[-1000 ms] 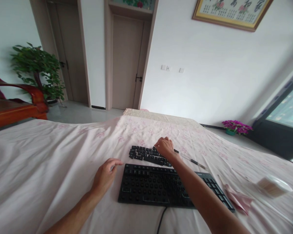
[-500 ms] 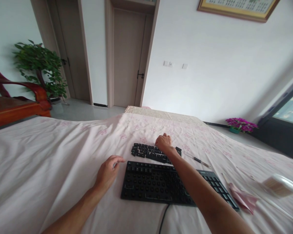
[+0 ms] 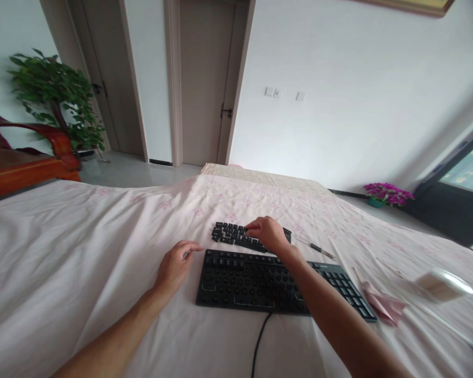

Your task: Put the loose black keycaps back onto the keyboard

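On the bed lies a black keyboard (image 3: 252, 281). Its main section is mostly bare of caps, with some still along the top rows; the number pad at the right has its caps on. Behind it, loose black keycaps (image 3: 228, 232) are laid out in rows. Over these keycaps reaches my right hand (image 3: 268, 232), its fingertips drawn together at them; whatever is between them is too small to make out. My left hand (image 3: 177, 261) hovers or rests beside the keyboard's upper left corner, index finger stretched out and thumb apart, holding nothing visible.
Right of the keycaps lies a thin dark-handled tool (image 3: 316, 247). A pink cloth (image 3: 384, 303) sits by the number pad, and a clear container of thin sticks (image 3: 443, 285) stands farther right. The keyboard cable (image 3: 260, 336) runs toward me over the wrinkled sheet.
My right hand has come back toward me from the far edge of the keycaps, its fingers now pointing left onto them. My left hand stays by the keyboard corner. The view tilted down slightly.
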